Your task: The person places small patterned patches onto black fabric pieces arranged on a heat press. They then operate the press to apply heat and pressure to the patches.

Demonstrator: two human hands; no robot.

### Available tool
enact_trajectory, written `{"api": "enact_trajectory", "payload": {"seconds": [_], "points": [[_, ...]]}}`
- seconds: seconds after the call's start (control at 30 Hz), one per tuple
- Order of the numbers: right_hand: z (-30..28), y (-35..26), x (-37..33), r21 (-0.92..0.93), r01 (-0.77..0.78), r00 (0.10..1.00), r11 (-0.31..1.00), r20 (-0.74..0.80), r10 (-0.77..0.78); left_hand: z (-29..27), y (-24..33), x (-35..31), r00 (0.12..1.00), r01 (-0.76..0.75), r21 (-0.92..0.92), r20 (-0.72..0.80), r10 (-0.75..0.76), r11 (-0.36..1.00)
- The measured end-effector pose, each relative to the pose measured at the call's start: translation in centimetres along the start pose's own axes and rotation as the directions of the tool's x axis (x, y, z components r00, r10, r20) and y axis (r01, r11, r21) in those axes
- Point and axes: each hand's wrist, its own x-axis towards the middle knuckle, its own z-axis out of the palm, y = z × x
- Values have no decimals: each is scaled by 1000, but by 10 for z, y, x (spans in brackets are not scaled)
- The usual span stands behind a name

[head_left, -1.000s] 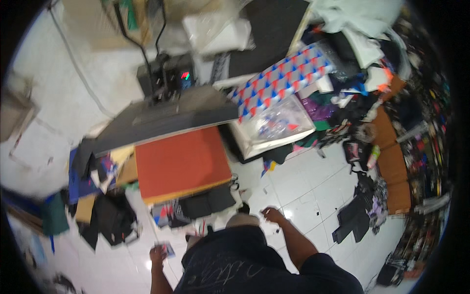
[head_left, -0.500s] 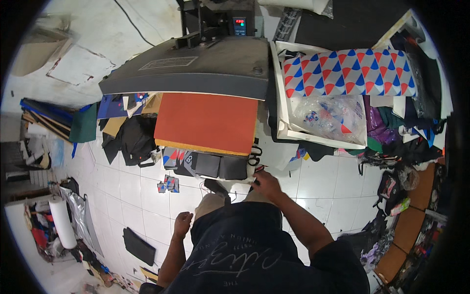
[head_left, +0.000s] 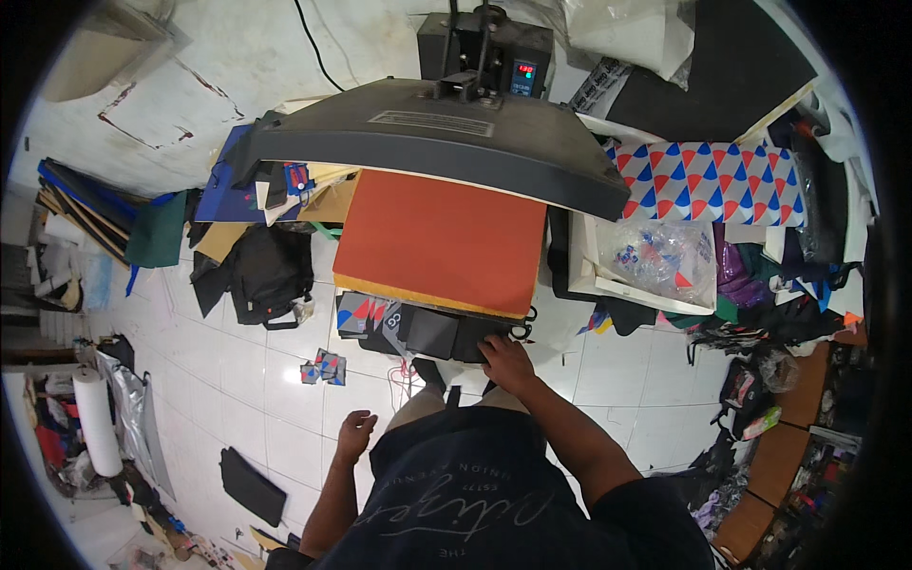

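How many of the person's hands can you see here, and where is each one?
2. The right hand rests on the black fabric pile below the orange press pad; the left hand hangs free over the white tiled floor.

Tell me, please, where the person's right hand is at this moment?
In the head view, the right hand rests on the dark fabric pieces just below the orange pad of the open heat press.

The right hand (head_left: 506,363) has reached forward onto the black fabric pile (head_left: 446,334).
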Motion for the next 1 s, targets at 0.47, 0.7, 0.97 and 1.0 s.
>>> {"api": "enact_trajectory", "payload": {"seconds": [0.47, 0.7, 0.97, 1.0], "points": [[13, -11, 2, -83, -29, 988, 996, -157, 15, -100, 15, 121, 972, -93, 12, 215, 89, 996], [16, -22, 0, -275, -49, 990, 960, -143, 10, -91, 13, 125, 969, -127, 29, 219, 117, 992], [30, -36, 3, -222, -192, 972, 956, -179, 153, -95, -66, 191, 834, -99, -135, 529, 156, 986], [26, -33, 5, -203, -195, 978, 960, -108, 176, -100, -63, 197, 662, -699, 342, 641, 388, 628]]}}
